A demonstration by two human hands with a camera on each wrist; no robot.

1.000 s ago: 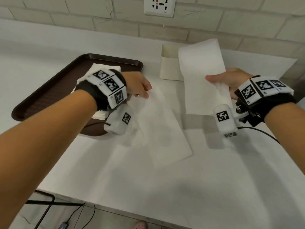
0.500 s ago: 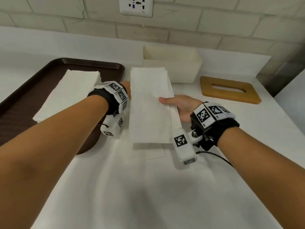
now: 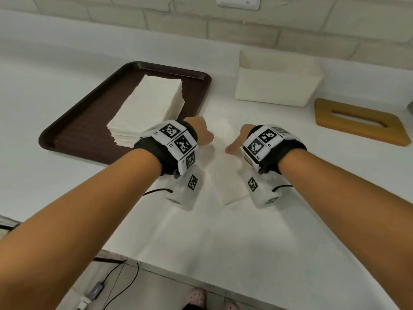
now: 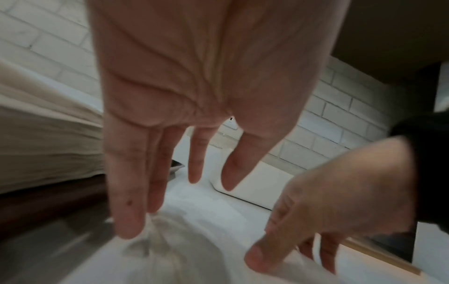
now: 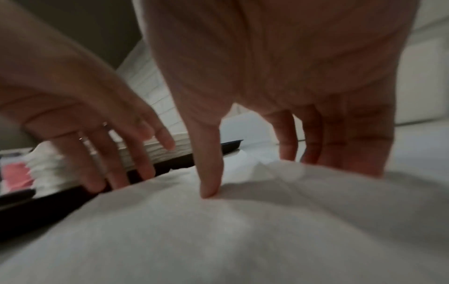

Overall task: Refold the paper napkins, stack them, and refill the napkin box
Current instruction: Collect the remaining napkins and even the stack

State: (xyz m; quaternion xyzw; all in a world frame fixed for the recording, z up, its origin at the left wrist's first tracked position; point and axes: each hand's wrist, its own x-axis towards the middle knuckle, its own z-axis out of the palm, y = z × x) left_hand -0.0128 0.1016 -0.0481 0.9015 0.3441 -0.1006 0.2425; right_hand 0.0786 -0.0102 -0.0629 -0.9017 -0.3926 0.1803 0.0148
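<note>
Napkin (image 3: 225, 166) flat near the counter's front edge, long axis running front to back, between left hand (image 3: 199, 130) and right hand (image 3: 240, 139), both with straight fingers pressing it, gripping nothing.

Both arms are showing bare, no sleeves. Each wrist is wearing a black band (image 3: 156, 151) with white blocks (image 3: 260, 139) carrying black-and-white square patterns. Thin black cables (image 3: 156, 190) are trailing from them.
</note>
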